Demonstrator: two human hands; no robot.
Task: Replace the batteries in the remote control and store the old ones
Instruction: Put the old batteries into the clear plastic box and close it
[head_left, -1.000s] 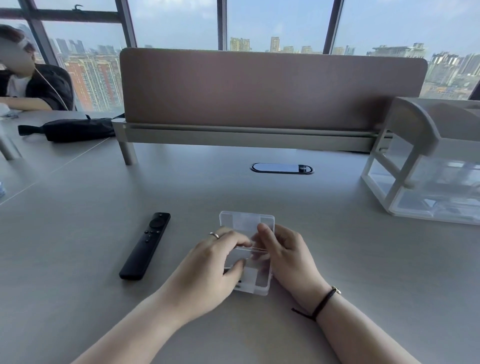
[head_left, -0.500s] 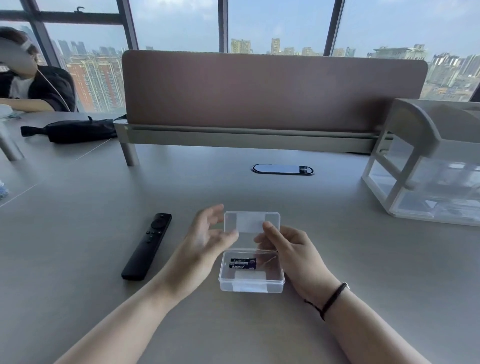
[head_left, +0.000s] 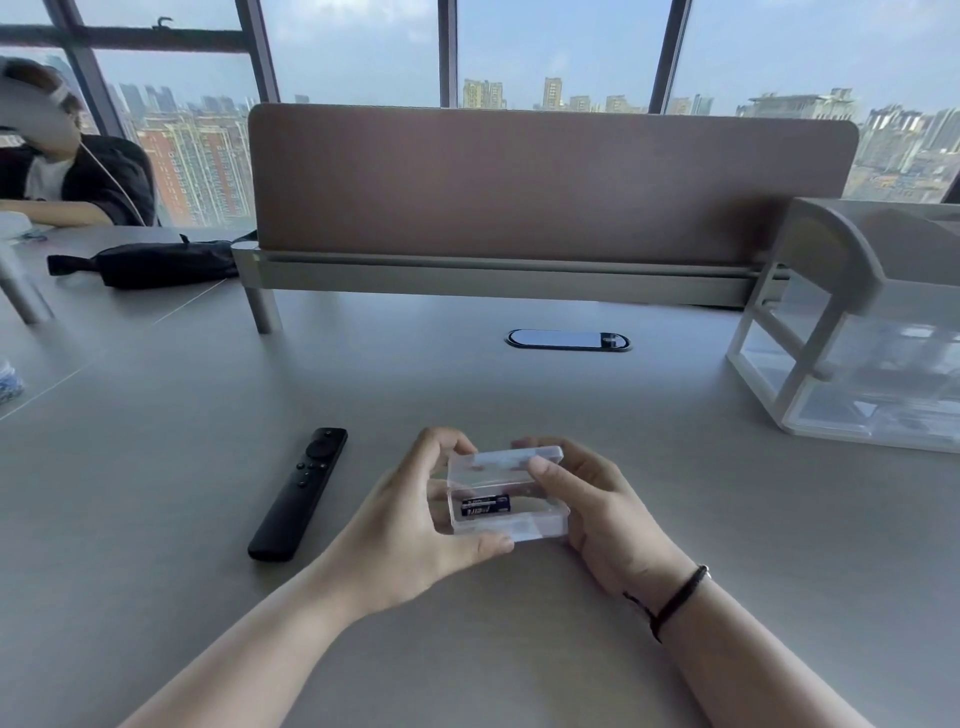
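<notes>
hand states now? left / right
Left hand: closed on the clear plastic box, left side.
Right hand: closed on the same box, right side, thumb on lid.

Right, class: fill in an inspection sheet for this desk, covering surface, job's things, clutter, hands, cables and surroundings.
Surface: grey desk, bare in front.
Job's things: clear plastic box, lid part open, dark batteries inside; black remote lies left of it, untouched.
Clutter: black pouch; clear drawer unit at right.
Hands: left hand and right hand both hold the box.
Cables: nothing seen; cable port closed.
Surroundings: divider panel, windows, another person seated far left.
</notes>
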